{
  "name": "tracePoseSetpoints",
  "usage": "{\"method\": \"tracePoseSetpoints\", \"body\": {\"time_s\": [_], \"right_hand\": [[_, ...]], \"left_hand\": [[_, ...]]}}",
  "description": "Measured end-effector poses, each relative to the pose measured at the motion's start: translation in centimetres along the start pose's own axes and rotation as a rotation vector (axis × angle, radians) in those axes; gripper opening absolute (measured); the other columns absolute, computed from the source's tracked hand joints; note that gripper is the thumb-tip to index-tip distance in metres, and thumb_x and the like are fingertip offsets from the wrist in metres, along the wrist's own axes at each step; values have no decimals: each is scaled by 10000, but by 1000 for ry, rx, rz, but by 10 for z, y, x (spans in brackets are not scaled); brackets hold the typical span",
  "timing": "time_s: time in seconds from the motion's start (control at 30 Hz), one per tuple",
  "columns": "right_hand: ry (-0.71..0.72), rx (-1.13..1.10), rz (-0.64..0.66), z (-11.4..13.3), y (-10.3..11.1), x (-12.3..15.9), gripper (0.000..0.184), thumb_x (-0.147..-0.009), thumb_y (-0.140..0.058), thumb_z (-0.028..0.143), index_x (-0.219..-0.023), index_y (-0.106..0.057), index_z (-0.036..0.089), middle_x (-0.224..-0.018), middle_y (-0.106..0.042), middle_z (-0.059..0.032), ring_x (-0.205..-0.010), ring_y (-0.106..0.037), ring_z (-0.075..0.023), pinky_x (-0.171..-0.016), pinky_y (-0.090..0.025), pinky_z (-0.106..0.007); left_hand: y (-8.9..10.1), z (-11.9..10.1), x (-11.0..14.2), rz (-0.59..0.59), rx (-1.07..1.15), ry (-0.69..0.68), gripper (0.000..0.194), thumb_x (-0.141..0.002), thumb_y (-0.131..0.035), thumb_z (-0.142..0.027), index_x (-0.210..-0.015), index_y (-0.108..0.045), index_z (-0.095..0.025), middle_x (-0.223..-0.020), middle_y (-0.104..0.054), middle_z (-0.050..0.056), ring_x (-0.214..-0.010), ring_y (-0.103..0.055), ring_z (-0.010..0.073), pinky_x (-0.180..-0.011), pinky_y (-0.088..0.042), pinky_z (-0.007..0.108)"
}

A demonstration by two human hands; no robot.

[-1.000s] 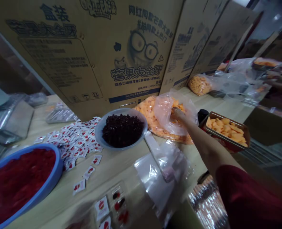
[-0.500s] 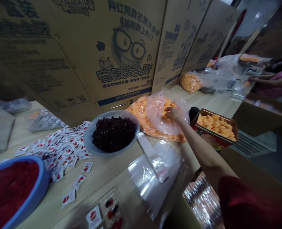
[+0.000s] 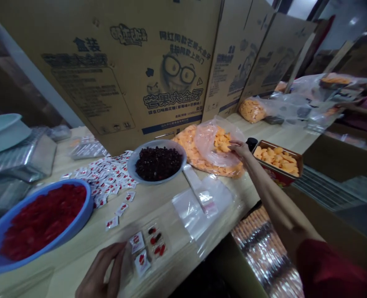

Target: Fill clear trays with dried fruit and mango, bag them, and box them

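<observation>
The left hand (image 3: 104,267) pinches one clear tray (image 3: 148,244) bearing two packets (image 3: 142,262); the right hand (image 3: 240,150) touches one bag (image 3: 205,151), grip impossible to tell.

The bagged pieces (image 3: 221,140) are orange, the beads (image 3: 158,163) near-black, the basin (image 3: 85,213) blue, the sachets (image 3: 112,173) red-printed white

You are finding open table (image 3: 156,203) running between the bowl (image 3: 131,167) and the clear tray (image 3: 162,238), while the carton (image 3: 124,99) is walling off the back and the filled box (image 3: 284,177) is standing just beside your right hand (image 3: 240,150).
</observation>
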State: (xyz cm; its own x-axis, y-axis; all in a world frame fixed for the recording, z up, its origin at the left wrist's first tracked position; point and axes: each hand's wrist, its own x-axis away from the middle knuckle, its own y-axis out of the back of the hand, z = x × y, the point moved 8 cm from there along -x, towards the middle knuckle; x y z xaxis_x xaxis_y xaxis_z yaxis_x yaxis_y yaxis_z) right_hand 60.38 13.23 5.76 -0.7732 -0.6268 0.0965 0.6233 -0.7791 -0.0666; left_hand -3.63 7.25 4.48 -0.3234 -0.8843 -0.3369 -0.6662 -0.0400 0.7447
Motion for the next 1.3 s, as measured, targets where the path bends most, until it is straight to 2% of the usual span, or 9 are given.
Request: {"method": "tracePoseSetpoints", "body": {"time_s": [0.13,0.23,0.4,0.5,0.6,0.67,0.83,1.1,1.3], "right_hand": [[-34,-121,93,12,1,4,256,-701,-685,1,-880,-634,177,-682,-650,17,-569,-618,-94,-523,-550,-167],[-47,-210,209,20,-3,9,269,-724,-644,14,-920,-635,197,-857,-709,-25,-742,-690,-130,-605,-594,-194],[-52,-325,342,28,-14,16,270,-737,-609,28,-911,-621,235,-927,-726,-2,-876,-709,-125,-745,-614,-207],[-101,-409,433,24,-24,19,304,-735,-617,29,-952,-633,242,-974,-739,-6,-904,-719,-146,-771,-627,-243],[-176,-469,515,15,-32,19,340,-721,-636,16,-983,-644,232,-989,-745,-23,-917,-727,-172,-765,-637,-268],[-204,-454,531,11,-31,14,356,-712,-646,7,-999,-650,218,-989,-747,-38,-916,-731,-185,-754,-641,-275],[-243,-410,503,1,-25,-6,386,-690,-627,-33,-987,-666,211,-967,-750,-33,-832,-737,-155,-687,-634,-225],[-200,-337,590,0,-42,-2,380,-688,-680,7,-1008,-687,211,-952,-759,-32,-825,-736,-144,-697,-621,-197],[-74,-69,405,7,-6,-26,305,-702,-742,75,-976,-710,204,-1032,-757,-80,-754,-725,-151,-424,-501,-131]], "left_hand": [[-15,-38,-40,-43,149,-4,207,-917,-573,-365,-1060,-685,-265,-1100,-697,36,-1012,-669,210,-656,-578,250],[-52,-92,-99,-22,317,-97,197,-944,-541,-325,-1052,-680,-235,-1061,-687,49,-965,-657,192,-879,-546,333],[-152,-209,-214,197,718,-197,384,-887,-629,-332,-1248,-581,-212,-1283,-598,122,-1101,-612,229,-864,-541,342],[-220,-252,-264,391,1054,56,519,-843,-696,-424,-1295,-526,-234,-1432,-500,143,-1224,-553,266,-898,-530,363],[-275,-283,-281,662,1358,247,485,-818,-711,-505,-1206,-582,-243,-1318,-584,126,-1111,-615,248,-859,-544,376],[-292,-288,-288,698,1446,258,395,-784,-762,-448,-1070,-636,-206,-1149,-652,94,-966,-651,198,-821,-546,338],[-311,-262,-302,519,1444,331,273,-729,-824,-310,-826,-634,-140,-808,-633,8,-706,-597,92,-741,-512,248],[-315,-264,-300,635,1419,373,285,-708,-841,-330,-839,-700,-119,-784,-670,58,-704,-602,117,-636,-455,224],[-306,-243,-306,442,1444,408,248,-690,-836,-275,-794,-653,-142,-779,-621,4,-672,-539,74,-610,-417,195]]}}
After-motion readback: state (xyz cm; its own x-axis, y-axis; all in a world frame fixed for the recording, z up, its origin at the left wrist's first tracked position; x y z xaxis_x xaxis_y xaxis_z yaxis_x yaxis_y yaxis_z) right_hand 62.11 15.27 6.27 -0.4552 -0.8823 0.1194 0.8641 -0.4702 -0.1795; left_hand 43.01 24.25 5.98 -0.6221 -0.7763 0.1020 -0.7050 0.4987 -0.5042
